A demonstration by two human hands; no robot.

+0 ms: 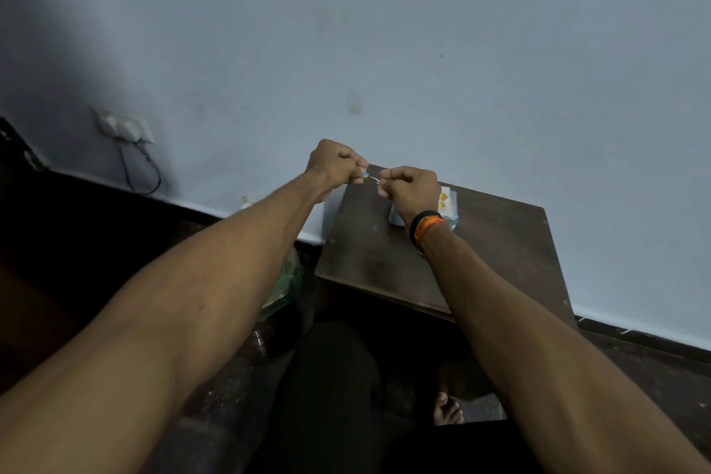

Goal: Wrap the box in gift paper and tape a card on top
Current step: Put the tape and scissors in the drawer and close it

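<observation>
**Tape Stretched Between Two Raised Hands**

While held up over the far-left corner of the dark wooden table, left hand and right hand nearly meeting, fingers of both curled tight. Pinched between them: a short, thin, glinting strip, most likely clear tape, one end under the left thumb and forefinger, the other end in the right fingertips. Narrow grip on each side, closed on the strip; too small and blurred to say more about it. Both forearms stretched forward from the near edge of the view, bare, with a black and orange wristband on the right wrist.

Resting on the table near its far edge, just behind and partly hidden by the right hand and wrist: the wrapped box, pale bluish paper with a light patch carrying orange marks on top. Cannot tell whether that patch is a card or part of the paper's pattern. Box apart from both hands, not touched.

Beyond the table, a pale blue wall. Far left on that wall, a white socket plate with a dark cable hanging from it. Off the table's left edge, on the floor, a greenish plastic bag. Below the table's near edge, a bare foot on the dark floor.
</observation>
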